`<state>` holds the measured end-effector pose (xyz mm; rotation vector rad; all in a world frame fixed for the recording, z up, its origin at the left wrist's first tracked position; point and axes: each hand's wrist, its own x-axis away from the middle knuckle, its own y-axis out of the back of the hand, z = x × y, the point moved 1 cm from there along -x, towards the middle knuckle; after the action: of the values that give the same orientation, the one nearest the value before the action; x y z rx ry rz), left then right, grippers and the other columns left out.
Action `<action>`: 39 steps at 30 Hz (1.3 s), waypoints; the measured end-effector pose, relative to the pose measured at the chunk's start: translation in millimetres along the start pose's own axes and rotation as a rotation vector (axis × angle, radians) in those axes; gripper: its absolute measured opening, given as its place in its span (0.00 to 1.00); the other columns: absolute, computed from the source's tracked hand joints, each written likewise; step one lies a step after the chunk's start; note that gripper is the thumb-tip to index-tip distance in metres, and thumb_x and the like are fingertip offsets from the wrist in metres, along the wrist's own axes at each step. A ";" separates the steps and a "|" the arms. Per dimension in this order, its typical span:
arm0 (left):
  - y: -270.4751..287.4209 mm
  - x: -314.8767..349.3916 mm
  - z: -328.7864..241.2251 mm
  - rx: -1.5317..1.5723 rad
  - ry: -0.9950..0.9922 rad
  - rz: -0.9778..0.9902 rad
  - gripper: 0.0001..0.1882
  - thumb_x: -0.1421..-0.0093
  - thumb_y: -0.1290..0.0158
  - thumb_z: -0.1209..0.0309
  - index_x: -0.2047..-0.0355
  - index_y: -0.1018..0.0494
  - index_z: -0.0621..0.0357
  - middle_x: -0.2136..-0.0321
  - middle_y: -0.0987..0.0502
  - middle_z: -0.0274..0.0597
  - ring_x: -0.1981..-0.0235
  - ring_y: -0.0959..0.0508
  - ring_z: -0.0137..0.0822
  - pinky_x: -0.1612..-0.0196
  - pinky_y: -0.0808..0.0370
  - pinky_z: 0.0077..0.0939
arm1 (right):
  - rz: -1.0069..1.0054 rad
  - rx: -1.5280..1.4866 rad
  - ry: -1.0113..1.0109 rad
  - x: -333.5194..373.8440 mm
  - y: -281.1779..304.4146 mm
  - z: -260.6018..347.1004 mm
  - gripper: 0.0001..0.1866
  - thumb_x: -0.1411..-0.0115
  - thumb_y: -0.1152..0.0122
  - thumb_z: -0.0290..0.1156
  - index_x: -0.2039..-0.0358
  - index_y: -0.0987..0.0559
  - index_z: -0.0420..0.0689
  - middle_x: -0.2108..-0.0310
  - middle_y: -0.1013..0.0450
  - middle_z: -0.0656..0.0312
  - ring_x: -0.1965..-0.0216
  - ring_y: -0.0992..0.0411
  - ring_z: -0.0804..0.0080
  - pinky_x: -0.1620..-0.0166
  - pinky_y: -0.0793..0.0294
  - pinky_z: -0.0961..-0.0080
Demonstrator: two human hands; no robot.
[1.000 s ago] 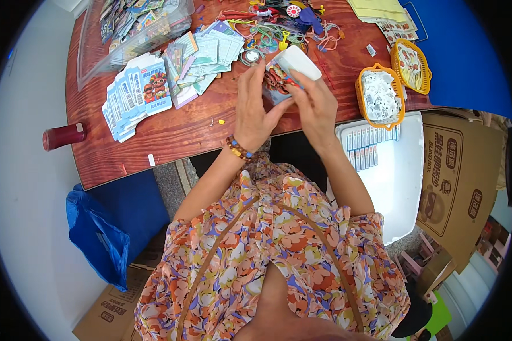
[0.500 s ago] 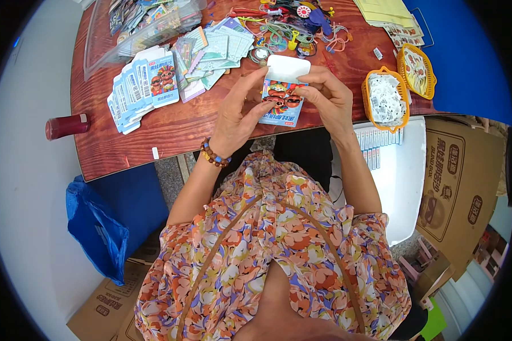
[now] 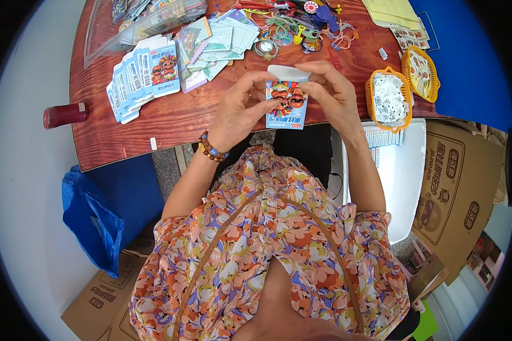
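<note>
Beyond the small blue box point(image 3: 286, 105) on the wooden table point(image 3: 170, 122) lie fanned flat cartons point(image 3: 145, 77) and tangled cords point(image 3: 293, 25) — two yellow baskets point(image 3: 389, 99) sit to its right. The box stands upright, long axis vertical, its white top flap point(image 3: 288, 73) apparently open, above the table's near edge. The left hand point(image 3: 240, 112) and right hand point(image 3: 331, 94) pinch its sides.

I'm sitting at what looks like a small packing workshop, and the reddish wooden table point(image 3: 170, 122) tells it. On its far left side sits a fanned stack of identical printed packet cards point(image 3: 145, 77), with more loose ones just beyond. At the table's right end stand two orange baskets point(image 3: 388, 96) of small white pieces. Below that right end there's a white bin point(image 3: 401, 176), and printed cardboard cartons point(image 3: 458, 187) crowd the floor beside it.
</note>
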<state>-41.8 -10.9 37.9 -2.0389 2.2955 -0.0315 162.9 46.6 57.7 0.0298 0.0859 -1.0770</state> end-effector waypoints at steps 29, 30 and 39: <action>7.1 7.3 -0.2 -0.273 0.102 0.046 0.29 0.45 0.38 0.76 0.46 0.39 0.57 0.67 0.23 0.46 0.66 0.18 0.38 0.65 0.22 0.30 | 0.255 0.556 -0.023 -13.6 0.3 2.6 0.10 0.39 0.40 0.24 0.57 0.18 0.39 0.64 0.19 0.59 0.63 0.22 0.74 0.62 0.24 0.78; 7.5 7.2 -0.7 -0.279 0.113 0.044 0.29 0.45 0.38 0.77 0.46 0.39 0.57 0.67 0.23 0.45 0.67 0.18 0.38 0.65 0.22 0.30 | 0.259 0.598 0.027 -13.4 -0.1 2.4 0.10 0.40 0.40 0.24 0.58 0.18 0.38 0.63 0.19 0.57 0.62 0.21 0.69 0.60 0.23 0.75; 6.7 11.6 7.3 -0.239 0.137 0.039 0.27 0.45 0.40 0.78 0.44 0.34 0.55 0.70 0.24 0.41 0.70 0.20 0.33 0.67 0.23 0.27 | 0.318 0.780 0.199 2.6 -2.6 4.5 0.15 0.45 0.37 0.25 0.55 0.19 0.42 0.55 0.21 0.57 0.54 0.22 0.60 0.54 0.22 0.71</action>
<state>-49.3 -21.5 29.8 -2.1621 2.5317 0.1135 162.1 42.8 61.9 0.8275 -0.1606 -0.7320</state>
